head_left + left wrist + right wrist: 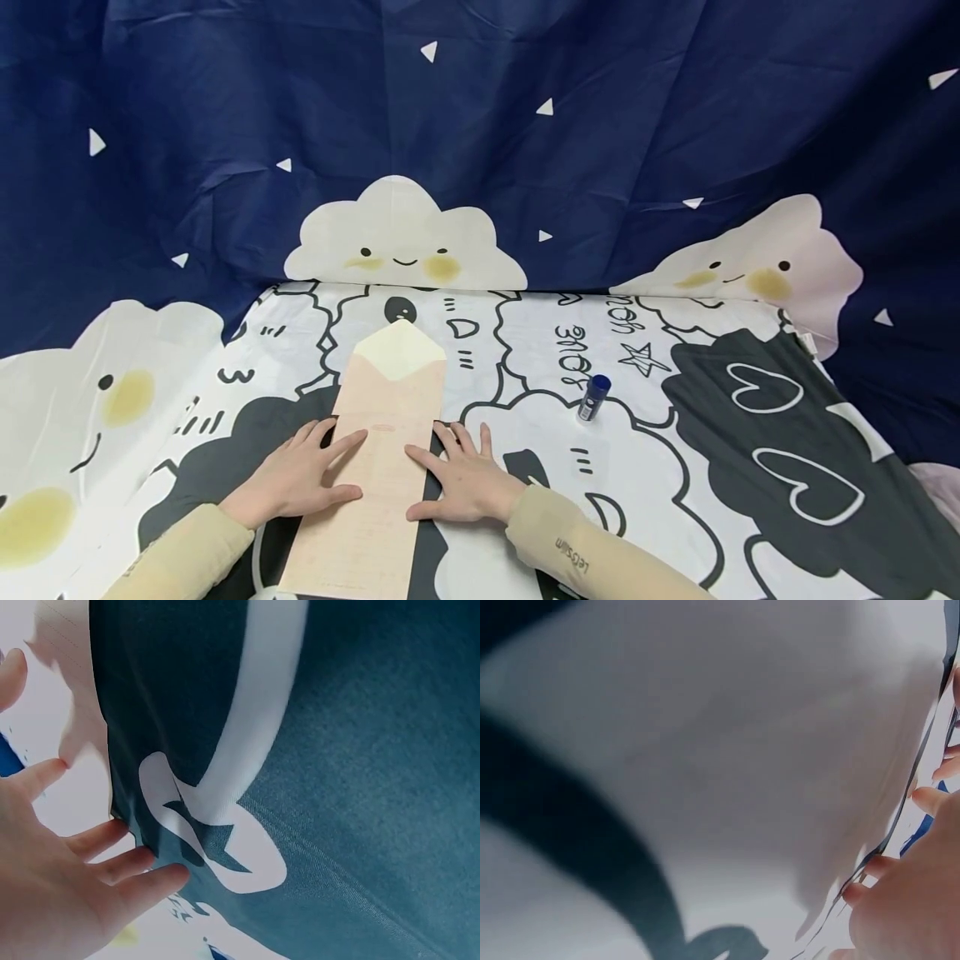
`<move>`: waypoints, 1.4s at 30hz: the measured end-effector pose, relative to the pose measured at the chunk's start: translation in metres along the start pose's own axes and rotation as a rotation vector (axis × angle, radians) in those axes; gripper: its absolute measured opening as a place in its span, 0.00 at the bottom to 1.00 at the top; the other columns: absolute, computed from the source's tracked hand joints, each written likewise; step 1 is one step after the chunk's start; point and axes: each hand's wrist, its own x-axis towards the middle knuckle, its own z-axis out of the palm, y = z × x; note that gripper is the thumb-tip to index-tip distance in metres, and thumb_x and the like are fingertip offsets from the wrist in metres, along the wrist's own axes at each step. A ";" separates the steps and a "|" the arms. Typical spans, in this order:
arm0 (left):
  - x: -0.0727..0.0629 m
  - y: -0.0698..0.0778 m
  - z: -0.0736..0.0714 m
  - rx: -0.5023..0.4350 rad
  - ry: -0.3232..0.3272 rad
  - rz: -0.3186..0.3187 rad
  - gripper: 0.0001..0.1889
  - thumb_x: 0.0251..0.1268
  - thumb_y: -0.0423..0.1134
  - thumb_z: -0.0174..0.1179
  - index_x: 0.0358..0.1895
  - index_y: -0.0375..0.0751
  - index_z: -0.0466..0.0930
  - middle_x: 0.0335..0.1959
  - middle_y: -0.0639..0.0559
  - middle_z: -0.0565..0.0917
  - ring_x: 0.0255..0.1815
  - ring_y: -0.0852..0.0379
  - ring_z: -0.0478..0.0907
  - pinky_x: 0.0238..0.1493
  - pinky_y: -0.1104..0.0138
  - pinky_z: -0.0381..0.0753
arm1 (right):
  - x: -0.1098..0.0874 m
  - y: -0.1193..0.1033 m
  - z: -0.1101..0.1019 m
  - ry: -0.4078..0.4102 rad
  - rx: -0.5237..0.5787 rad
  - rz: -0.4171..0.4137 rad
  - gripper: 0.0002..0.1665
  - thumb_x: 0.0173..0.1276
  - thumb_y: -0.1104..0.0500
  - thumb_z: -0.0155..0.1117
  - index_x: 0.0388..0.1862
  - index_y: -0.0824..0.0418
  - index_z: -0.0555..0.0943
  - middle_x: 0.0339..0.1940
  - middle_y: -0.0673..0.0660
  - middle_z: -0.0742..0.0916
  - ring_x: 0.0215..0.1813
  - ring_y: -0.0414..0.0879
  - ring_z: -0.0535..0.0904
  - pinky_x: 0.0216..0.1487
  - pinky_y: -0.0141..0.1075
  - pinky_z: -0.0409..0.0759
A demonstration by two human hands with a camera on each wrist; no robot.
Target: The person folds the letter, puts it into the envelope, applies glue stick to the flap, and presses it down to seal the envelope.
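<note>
A long pale pink sheet of paper (367,533) lies lengthwise in front of me. Beyond it, and meeting it at a crosswise edge, is a pink envelope (390,392) whose cream pointed flap (401,348) is unfolded away from me. Whether the sheet overlaps the envelope or goes inside, I cannot tell. My left hand (296,477) rests at the sheet's left edge, fingers spread, thumb and index finger on the paper. Opposite it, my right hand (472,483) touches the right edge with spread fingers. The left wrist view shows the left hand (67,877) with straight fingers by the paper.
A blue-capped glue stick (594,398) stands upright to the right of the envelope. The surface is covered by a black-and-white patterned cloth (570,533). Behind it hangs a dark blue curtain (480,125) with printed clouds and white triangles.
</note>
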 end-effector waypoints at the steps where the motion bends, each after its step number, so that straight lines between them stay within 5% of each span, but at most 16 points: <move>1: 0.000 0.000 0.000 -0.003 0.000 -0.003 0.40 0.50 0.67 0.63 0.67 0.56 0.70 0.66 0.34 0.67 0.66 0.32 0.66 0.51 0.38 0.74 | 0.000 -0.001 0.000 -0.001 0.000 0.002 0.47 0.58 0.22 0.51 0.75 0.33 0.56 0.79 0.58 0.55 0.80 0.58 0.47 0.72 0.67 0.39; 9: -0.003 0.001 -0.001 -0.099 0.010 0.002 0.39 0.50 0.61 0.67 0.67 0.48 0.70 0.66 0.32 0.64 0.63 0.33 0.67 0.43 0.44 0.79 | 0.000 -0.003 0.002 0.031 0.064 0.011 0.48 0.60 0.27 0.55 0.76 0.43 0.57 0.78 0.55 0.56 0.78 0.57 0.50 0.71 0.66 0.41; 16: -0.002 -0.002 -0.002 -0.134 0.068 0.088 0.38 0.47 0.47 0.74 0.64 0.40 0.72 0.65 0.28 0.60 0.58 0.33 0.70 0.46 0.47 0.78 | 0.000 -0.006 0.001 0.088 0.160 -0.024 0.51 0.59 0.34 0.64 0.74 0.56 0.60 0.76 0.59 0.57 0.76 0.56 0.51 0.69 0.68 0.43; 23: -0.001 -0.007 -0.001 -0.244 0.075 0.158 0.42 0.45 0.40 0.75 0.65 0.30 0.68 0.65 0.32 0.55 0.42 0.53 0.73 0.36 0.69 0.75 | 0.000 -0.009 -0.001 0.113 0.207 -0.028 0.58 0.55 0.39 0.71 0.77 0.61 0.54 0.77 0.59 0.55 0.76 0.54 0.53 0.68 0.67 0.43; 31: 0.005 -0.004 -0.005 -0.335 0.068 0.143 0.46 0.40 0.33 0.76 0.67 0.28 0.64 0.65 0.32 0.52 0.39 0.56 0.73 0.35 0.71 0.75 | -0.003 -0.005 -0.004 0.160 0.258 -0.061 0.66 0.50 0.46 0.77 0.77 0.65 0.48 0.77 0.58 0.53 0.74 0.49 0.59 0.67 0.68 0.46; 36: 0.010 0.003 -0.008 -0.383 0.045 0.099 0.48 0.39 0.33 0.77 0.69 0.30 0.63 0.66 0.29 0.49 0.33 0.62 0.68 0.29 0.74 0.71 | -0.011 0.001 -0.010 0.166 0.379 -0.074 0.70 0.48 0.52 0.78 0.78 0.64 0.41 0.77 0.58 0.49 0.73 0.49 0.61 0.64 0.57 0.54; 42: 0.019 0.016 -0.012 -0.434 0.059 0.105 0.48 0.39 0.34 0.77 0.69 0.32 0.63 0.64 0.29 0.51 0.41 0.54 0.71 0.33 0.72 0.72 | -0.019 0.010 -0.017 0.190 0.484 -0.068 0.72 0.47 0.56 0.78 0.79 0.59 0.39 0.77 0.60 0.46 0.68 0.58 0.65 0.60 0.53 0.63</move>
